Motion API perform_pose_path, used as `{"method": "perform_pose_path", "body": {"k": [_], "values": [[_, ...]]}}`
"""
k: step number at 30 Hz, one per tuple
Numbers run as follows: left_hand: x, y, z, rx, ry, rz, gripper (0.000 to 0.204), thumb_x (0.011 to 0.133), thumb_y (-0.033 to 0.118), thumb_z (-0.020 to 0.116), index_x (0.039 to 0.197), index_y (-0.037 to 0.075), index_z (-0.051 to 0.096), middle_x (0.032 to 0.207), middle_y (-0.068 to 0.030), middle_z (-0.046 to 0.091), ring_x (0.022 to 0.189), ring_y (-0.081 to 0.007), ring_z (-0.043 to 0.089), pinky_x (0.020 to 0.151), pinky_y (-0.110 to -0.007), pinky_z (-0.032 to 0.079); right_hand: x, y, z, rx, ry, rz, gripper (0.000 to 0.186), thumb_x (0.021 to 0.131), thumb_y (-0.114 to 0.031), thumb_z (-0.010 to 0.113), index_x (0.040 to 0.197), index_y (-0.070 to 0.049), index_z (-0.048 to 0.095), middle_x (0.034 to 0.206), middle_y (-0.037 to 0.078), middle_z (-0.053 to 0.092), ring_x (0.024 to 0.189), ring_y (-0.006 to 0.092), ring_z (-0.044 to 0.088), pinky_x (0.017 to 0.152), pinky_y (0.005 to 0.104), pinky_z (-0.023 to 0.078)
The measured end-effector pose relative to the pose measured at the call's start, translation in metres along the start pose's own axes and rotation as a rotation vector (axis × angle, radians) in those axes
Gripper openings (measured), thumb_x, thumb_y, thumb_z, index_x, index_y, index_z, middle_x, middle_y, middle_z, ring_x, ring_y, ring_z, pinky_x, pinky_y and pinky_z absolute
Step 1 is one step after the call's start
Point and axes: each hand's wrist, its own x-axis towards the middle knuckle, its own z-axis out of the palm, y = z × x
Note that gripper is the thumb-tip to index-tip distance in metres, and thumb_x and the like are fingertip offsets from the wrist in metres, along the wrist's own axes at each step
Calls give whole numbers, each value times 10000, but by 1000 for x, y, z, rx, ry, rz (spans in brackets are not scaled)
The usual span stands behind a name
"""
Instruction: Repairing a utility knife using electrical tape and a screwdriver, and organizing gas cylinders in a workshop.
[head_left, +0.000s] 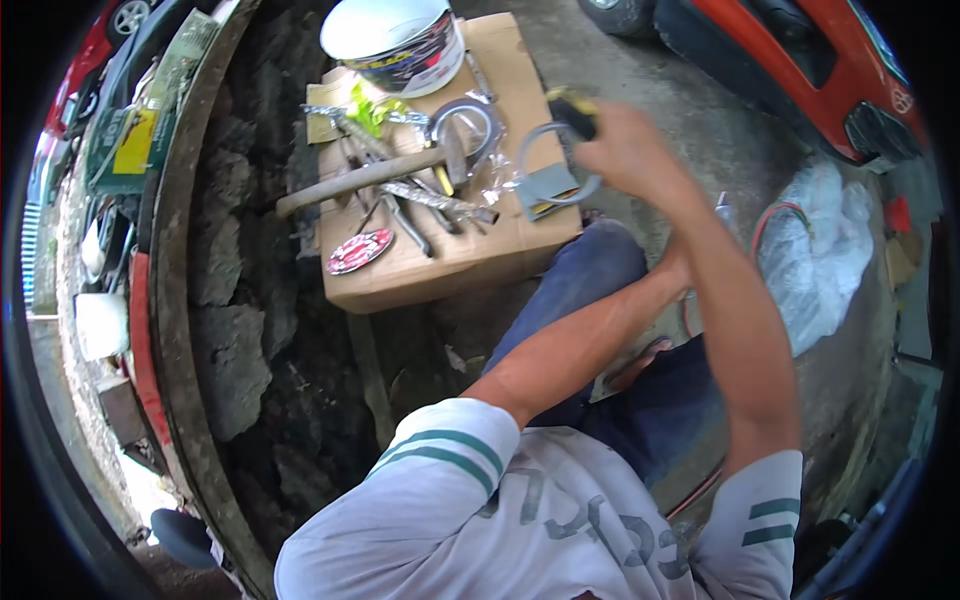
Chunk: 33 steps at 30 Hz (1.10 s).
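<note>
Upper centre: hammer (365,182), bucket (425,72) lying unheld on cardboard box (450,268). Further right: yellow-black object (570,110) clamped in right hand (630,150), not set down. Left hand hidden behind right forearm, grip can't tell. No finished result visible.

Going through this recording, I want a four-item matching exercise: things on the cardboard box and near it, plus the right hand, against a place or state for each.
Column one
1. Hammer
2. Bucket
3. Right hand
4. Plastic bag

Column two
A. Holding a yellow-and-black object
B. Crumpled and see-through, on the right side of the view
C. Lying with its wooden handle across thinner tools
D. Standing at the far end of the cardboard box

Right pairs: 1-C, 2-D, 3-A, 4-B
</note>
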Motion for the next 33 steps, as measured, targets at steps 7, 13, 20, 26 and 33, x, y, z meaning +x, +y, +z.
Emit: {"method": "perform_pose_path", "body": {"k": [7, 13, 20, 26, 33], "values": [[47, -53, -84, 526, 14, 194, 274, 926, 226, 566, 1136, 59, 511, 912, -52, 577, 819, -179, 559, 719, -346, 495, 31, -38, 14, -77, -78, -196, 380, 716, -288, 719, 916, 22, 627, 847, 241, 651, 839, 390, 637, 754, 441, 491], [34, 67, 5, -278, 160, -393, 307, 956, 267, 430, 1092, 1, 502, 990, -160, 609, 881, -261, 588, 752, -409, 482, -70, 25, -144, 788, 318, 109, 391, 852, -366, 666, 958, 8, 621, 774, 53, 595, 677, 104, 554, 613, 260, 441], [91, 52, 41, -175, 8, -471, 370, 968, 297, 351, 1138, -3, 488, 1099, -190, 584, 959, -306, 571, 825, -464, 470, -180, 95, -179, 224, 787, 361, 410, 891, -348, 627, 1049, 30, 605, 844, 33, 604, 813, 76, 560, 705, 274, 481], [127, 27, 50, 61, -42, -488, 371, 982, 305, 329, 1149, 12, 483, 1085, -177, 581, 942, -293, 578, 800, -459, 480, -218, 182, -118, 806, 1261, 326, 485, 834, -170, 709, 1190, 33, 450, 854, 54, 596, 680, 96, 588, 571, 236, 483], [126, 28, 46, 117, -71, -505, 354, 983, 297, 364, 1152, 16, 499, 1118, -176, 579, 976, -303, 568, 840, -449, 474, -247, 227, -108, 1191, 1334, 364, 532, 846, -183, 707, 1224, 30, 397, 871, 90, 596, 658, 136, 615, 529, 243, 489]]}}
